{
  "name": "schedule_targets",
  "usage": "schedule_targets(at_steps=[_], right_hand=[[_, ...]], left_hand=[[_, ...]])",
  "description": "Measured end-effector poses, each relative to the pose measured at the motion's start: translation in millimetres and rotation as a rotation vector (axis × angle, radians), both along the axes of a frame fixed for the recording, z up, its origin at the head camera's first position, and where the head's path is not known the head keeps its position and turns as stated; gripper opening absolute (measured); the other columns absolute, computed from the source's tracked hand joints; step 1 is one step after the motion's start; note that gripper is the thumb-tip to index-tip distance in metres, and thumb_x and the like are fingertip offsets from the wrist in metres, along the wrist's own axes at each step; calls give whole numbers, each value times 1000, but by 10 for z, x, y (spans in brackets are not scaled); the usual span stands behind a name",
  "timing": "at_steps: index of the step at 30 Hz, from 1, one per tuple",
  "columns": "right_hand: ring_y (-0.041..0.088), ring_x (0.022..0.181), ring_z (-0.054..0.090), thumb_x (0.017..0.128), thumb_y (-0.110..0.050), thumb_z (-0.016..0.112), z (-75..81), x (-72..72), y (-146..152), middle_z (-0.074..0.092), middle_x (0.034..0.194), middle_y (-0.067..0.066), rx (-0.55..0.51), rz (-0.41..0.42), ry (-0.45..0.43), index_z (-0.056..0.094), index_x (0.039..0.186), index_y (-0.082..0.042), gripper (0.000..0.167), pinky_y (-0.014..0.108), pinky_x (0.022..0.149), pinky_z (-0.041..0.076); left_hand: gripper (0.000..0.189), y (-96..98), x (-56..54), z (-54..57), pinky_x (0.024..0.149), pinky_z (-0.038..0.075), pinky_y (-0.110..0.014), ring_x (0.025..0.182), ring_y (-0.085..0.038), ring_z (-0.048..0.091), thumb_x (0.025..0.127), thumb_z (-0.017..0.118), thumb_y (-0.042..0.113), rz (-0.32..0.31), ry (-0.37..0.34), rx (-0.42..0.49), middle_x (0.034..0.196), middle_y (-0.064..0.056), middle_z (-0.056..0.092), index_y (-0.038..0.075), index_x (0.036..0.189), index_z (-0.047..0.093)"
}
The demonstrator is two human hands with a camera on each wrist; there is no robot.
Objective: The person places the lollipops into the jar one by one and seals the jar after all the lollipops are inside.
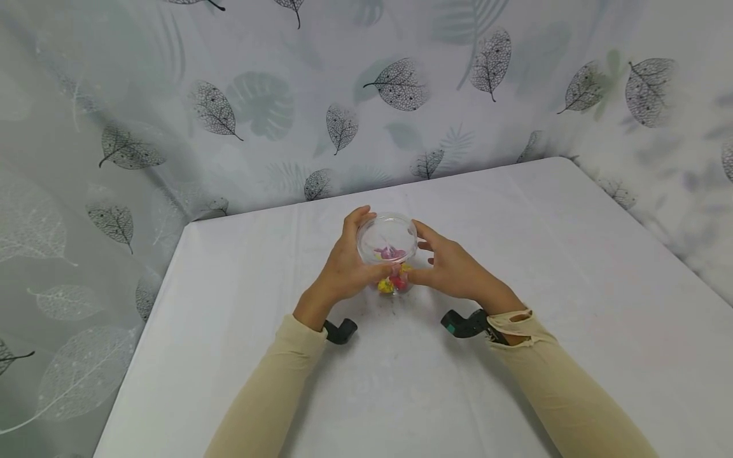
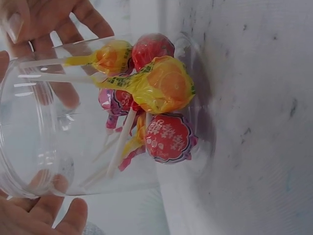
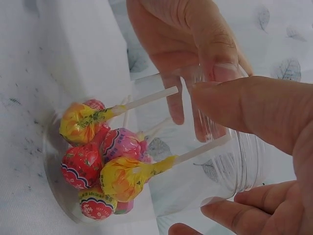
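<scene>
A clear, round plastic jar (image 1: 387, 236) stands upright on the white table, held between both hands. Inside, at its bottom, lie several lollipops (image 2: 166, 88) in yellow, red and pink wrappers, their white sticks pointing up or leaning. The left hand (image 1: 350, 267) grips the jar's upper left side, thumb at the front and fingers behind. From the other side the right hand (image 1: 455, 267) holds the upper part, its thumb across the ridged rim (image 3: 244, 156) in the right wrist view. Whether a clear lid covers the top, I cannot tell.
A white cloth covers the table (image 1: 572, 286), with small dark marks near the jar. Leaf-patterned curtains (image 1: 263, 108) hang behind and along the sides. Black wrist cameras (image 1: 465, 323) sit under both wrists, close above the cloth.
</scene>
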State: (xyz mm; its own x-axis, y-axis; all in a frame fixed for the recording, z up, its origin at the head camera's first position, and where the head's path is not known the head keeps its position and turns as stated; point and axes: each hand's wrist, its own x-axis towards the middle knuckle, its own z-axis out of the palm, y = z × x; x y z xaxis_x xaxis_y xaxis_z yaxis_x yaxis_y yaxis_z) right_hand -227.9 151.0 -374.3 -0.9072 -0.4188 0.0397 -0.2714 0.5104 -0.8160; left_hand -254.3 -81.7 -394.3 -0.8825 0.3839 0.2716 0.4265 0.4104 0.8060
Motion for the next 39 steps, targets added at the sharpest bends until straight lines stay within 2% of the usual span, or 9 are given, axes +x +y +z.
schedule_targets(at_steps=[10, 15, 20, 25, 30, 33, 39], right_hand=[[44, 147, 41, 92, -20, 78, 6, 8, -19, 34, 167, 15, 17, -14, -13, 20, 166, -12, 94, 66, 110, 41], [44, 148, 41, 92, -18, 78, 16, 7, -25, 28, 169, 15, 6, -14, -12, 17, 167, -10, 97, 65, 111, 40], [43, 150, 37, 90, -14, 80, 54, -8, -41, 17, 173, 14, -23, -24, 40, 11, 167, -9, 104, 63, 112, 41], [35, 154, 31, 87, -19, 82, 129, -83, -93, 19, 173, 8, 3, 8, 136, 16, 167, -14, 104, 62, 116, 37], [28, 157, 24, 84, -27, 87, 184, -200, -182, 23, 171, 8, 79, 97, 185, 20, 167, -12, 108, 56, 124, 26], [28, 156, 26, 83, -29, 89, 197, -250, -212, 28, 169, 10, 114, 124, 194, 23, 166, -12, 108, 54, 124, 26], [31, 145, 41, 79, -35, 92, 203, -272, -258, 37, 160, 16, 153, 91, 225, 30, 164, -13, 108, 55, 117, 37]], left_hand=[[109, -8, -17, 49, 113, 42, -55, 138, -28, 47, 79, 92, 23, -2, -16, -35, 162, -3, 40, 17, 161, 21], [110, -9, -17, 40, 114, 41, -56, 140, -28, 46, 78, 93, 24, -4, -25, -23, 163, -2, 39, 18, 162, 21], [117, -28, 7, -23, 113, 41, -58, 143, -33, 44, 77, 94, 32, -3, -87, 18, 162, -3, 38, 25, 164, 16], [123, -59, 25, -138, 109, 44, -58, 140, -32, 46, 75, 94, 39, 18, -172, 31, 157, -5, 42, 37, 164, 10], [121, -81, 10, -217, 106, 46, -58, 137, -32, 48, 78, 91, 38, 11, -169, 51, 155, -9, 43, 33, 165, 7], [119, -83, 7, -233, 106, 46, -57, 136, -33, 48, 78, 90, 35, 4, -168, 74, 155, -9, 43, 32, 164, 8], [118, -68, 3, -240, 107, 46, -55, 135, -32, 49, 78, 92, 28, 7, -176, 101, 153, -6, 43, 30, 164, 10]])
